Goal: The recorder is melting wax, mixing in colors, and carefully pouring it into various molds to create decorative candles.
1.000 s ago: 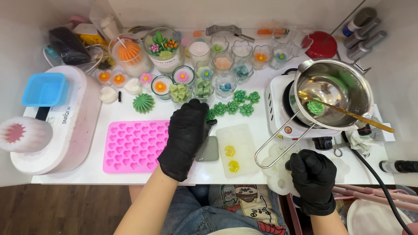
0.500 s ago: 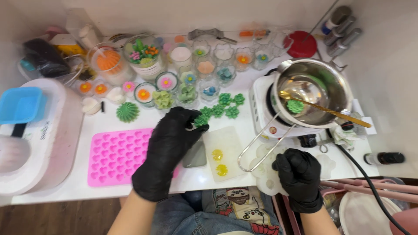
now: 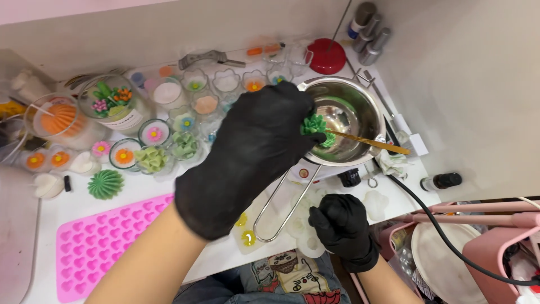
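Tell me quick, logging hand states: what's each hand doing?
Left hand: closed on a green wax flower.
Right hand: closed; contents cannot be told.

A home candle-making bench; flower candles in glass cups [image 3: 154,134], a pink silicone mould [image 3: 95,246], a melting pot [image 3: 343,119] on a hotplate.

Left hand [image 3: 253,152] covers the middle of the worktop [image 3: 140,194] and part of the green wax flower [image 3: 315,125]. Pink heart mould [image 3: 95,247] is cut off at the near-left edge; white mould [image 3: 306,239] lies partly beneath the right hand [image 3: 342,225].
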